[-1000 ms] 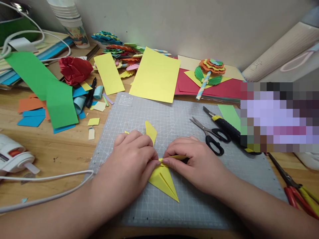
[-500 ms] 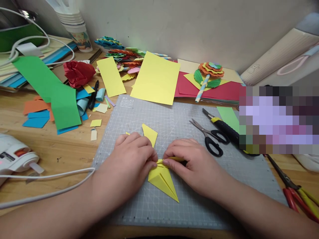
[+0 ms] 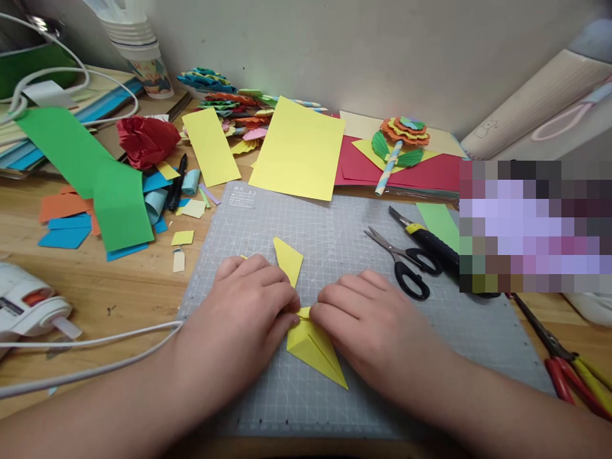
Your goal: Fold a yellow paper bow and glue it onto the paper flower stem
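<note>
A folded piece of yellow paper (image 3: 313, 350) lies on the grey cutting mat (image 3: 268, 217), one pointed end toward me and another flap sticking out beyond my fingers. My left hand (image 3: 258, 306) pinches its middle from the left, thumb and fingers closed on the fold. From the right, my right hand (image 3: 358, 312) is closed over the same fold, fingers pressing it down; its thumb is hidden. Right of the hands rest black-handled scissors (image 3: 406, 258) and a black and yellow utility knife (image 3: 425, 245).
Behind the mat are a yellow sheet (image 3: 301, 150), a paper flower (image 3: 401, 146) and red crumpled paper (image 3: 148, 141). Green paper (image 3: 119, 197) and scraps lie left. A white glue gun (image 3: 29, 299) and its cable sit front left. Red-and-yellow-handled pliers (image 3: 568, 363) lie right.
My right hand has rolled over, its thumb and the yellow flap beneath it now covered by fingers. The left hand keeps its pinch. The near point of the paper has shifted slightly right.
</note>
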Demonstrator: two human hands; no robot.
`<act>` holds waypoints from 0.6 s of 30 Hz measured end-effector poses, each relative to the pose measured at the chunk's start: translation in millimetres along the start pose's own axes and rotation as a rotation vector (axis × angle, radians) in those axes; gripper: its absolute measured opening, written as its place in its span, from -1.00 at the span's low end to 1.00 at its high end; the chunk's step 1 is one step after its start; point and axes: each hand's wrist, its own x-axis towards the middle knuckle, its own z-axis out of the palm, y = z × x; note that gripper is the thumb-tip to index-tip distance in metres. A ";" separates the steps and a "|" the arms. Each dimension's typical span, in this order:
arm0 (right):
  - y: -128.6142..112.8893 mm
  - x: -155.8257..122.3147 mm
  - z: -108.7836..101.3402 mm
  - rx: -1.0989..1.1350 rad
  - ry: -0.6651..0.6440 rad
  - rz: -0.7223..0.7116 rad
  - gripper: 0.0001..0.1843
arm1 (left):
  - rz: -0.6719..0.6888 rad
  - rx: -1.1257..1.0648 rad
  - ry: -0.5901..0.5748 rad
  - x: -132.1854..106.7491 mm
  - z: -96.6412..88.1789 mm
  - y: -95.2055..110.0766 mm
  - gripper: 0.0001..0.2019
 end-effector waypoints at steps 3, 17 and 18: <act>1.6 -0.1 -0.6 0.019 -0.016 -0.039 -0.73 | 0.013 0.022 0.008 -2.3 0.0 3.6 -0.93; -5.0 6.8 1.7 0.370 -0.112 0.347 -0.86 | 0.022 0.141 0.023 -1.8 4.8 8.7 -0.83; -5.2 7.1 1.3 0.375 -0.114 0.363 -0.86 | 0.021 0.166 0.026 -2.0 4.8 9.7 -0.83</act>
